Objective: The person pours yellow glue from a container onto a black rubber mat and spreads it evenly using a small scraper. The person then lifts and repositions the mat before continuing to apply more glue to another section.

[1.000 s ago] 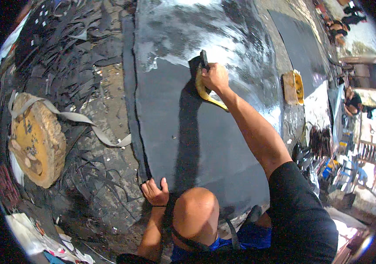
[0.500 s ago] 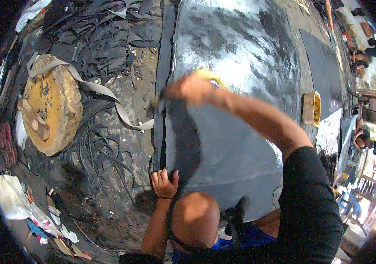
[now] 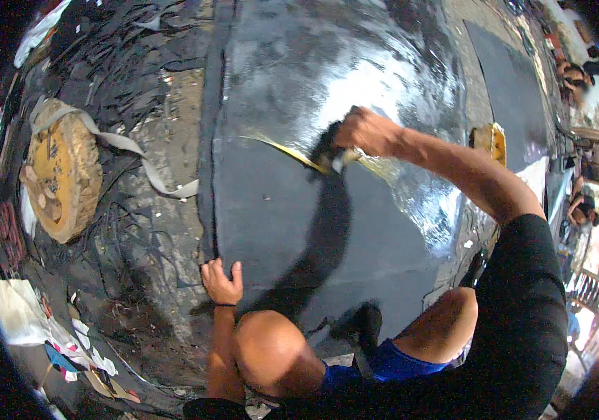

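A large dark sheet [image 3: 257, 217] covers the ground before me, its far part wet and glossy. Over its middle, my right hand [image 3: 369, 133] is closed on a spreader whose thin, yellowish edge [image 3: 285, 150] reaches out to the left across the sheet. The hand hides most of this tool, so its exact shape is unclear. A yellowish smear [image 3: 382, 168] lies at the border between the glossy and the matt part. My left hand [image 3: 221, 281] rests at the sheet's near left edge, fingers forward and thumb apart, pressing down there.
On the left stands a round wood block [image 3: 68, 189] with a grey strap [image 3: 128, 145] trailing from it. Dark scraps [image 3: 124, 70] litter the ground. At the right are a yellow-lined container [image 3: 490, 143] and another dark sheet [image 3: 506, 84]. People [image 3: 579, 80] sit at the far right.
My right hand has swept from the sheet's left edge toward its middle with the spreader. My left hand still presses at the edge. The whole view has shifted slightly.
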Action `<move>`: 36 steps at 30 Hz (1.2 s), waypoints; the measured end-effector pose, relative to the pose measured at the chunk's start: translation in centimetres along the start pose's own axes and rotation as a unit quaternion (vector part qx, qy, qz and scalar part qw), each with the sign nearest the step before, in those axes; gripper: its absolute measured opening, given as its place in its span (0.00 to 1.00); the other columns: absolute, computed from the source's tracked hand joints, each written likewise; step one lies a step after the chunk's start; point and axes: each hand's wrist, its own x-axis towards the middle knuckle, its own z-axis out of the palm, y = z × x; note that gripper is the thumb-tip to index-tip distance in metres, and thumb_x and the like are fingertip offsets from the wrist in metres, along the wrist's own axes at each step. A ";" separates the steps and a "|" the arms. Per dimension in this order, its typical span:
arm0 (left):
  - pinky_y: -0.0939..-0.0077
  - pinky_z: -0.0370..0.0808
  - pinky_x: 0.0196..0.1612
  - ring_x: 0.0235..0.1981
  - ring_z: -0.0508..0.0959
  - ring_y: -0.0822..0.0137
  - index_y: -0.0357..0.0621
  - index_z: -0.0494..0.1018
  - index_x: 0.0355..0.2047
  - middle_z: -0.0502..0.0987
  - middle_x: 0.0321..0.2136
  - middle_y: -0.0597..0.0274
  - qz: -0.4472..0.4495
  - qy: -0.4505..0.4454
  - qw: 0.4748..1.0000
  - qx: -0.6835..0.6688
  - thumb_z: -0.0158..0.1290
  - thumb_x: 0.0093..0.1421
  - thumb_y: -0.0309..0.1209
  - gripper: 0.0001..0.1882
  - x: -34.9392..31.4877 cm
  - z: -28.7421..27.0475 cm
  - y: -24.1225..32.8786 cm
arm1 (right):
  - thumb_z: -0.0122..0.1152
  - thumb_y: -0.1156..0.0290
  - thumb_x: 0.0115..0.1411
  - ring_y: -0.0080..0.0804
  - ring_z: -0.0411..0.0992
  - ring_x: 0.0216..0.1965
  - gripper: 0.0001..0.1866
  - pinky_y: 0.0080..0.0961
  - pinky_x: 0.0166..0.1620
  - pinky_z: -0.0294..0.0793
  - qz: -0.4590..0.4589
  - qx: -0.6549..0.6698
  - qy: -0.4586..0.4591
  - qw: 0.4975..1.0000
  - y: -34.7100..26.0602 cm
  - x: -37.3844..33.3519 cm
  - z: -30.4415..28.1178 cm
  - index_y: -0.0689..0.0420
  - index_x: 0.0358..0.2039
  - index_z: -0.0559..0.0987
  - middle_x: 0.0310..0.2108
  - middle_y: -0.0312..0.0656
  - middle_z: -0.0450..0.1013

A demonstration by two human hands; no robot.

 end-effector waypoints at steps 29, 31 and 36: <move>0.62 0.71 0.47 0.42 0.73 0.53 0.41 0.75 0.37 0.74 0.37 0.53 0.208 -0.096 0.972 -0.057 0.50 0.56 0.21 0.08 13.0 1.6 10.3 | 0.60 0.61 0.53 0.50 0.77 0.41 0.22 0.40 0.45 0.75 0.681 0.285 0.233 0.633 -17.7 -35.4 12.2 0.66 0.41 0.78 0.38 0.57 0.77; 0.62 0.70 0.47 0.41 0.73 0.51 0.41 0.75 0.36 0.74 0.36 0.52 0.201 -0.037 0.975 -0.086 0.48 0.57 0.22 0.09 13.2 0.6 7.9 | 0.59 0.60 0.53 0.55 0.75 0.44 0.18 0.45 0.47 0.75 0.729 0.164 0.151 0.647 -16.7 -33.3 18.5 0.62 0.37 0.79 0.38 0.56 0.76; 0.54 0.59 0.61 0.56 0.66 0.46 0.39 0.70 0.52 0.68 0.55 0.46 0.051 0.128 0.984 0.109 0.46 0.62 0.28 0.18 5.0 -9.8 -0.4 | 0.60 0.60 0.52 0.53 0.77 0.41 0.17 0.45 0.45 0.76 0.694 0.270 0.189 0.640 -18.4 -22.3 13.6 0.56 0.39 0.80 0.36 0.54 0.78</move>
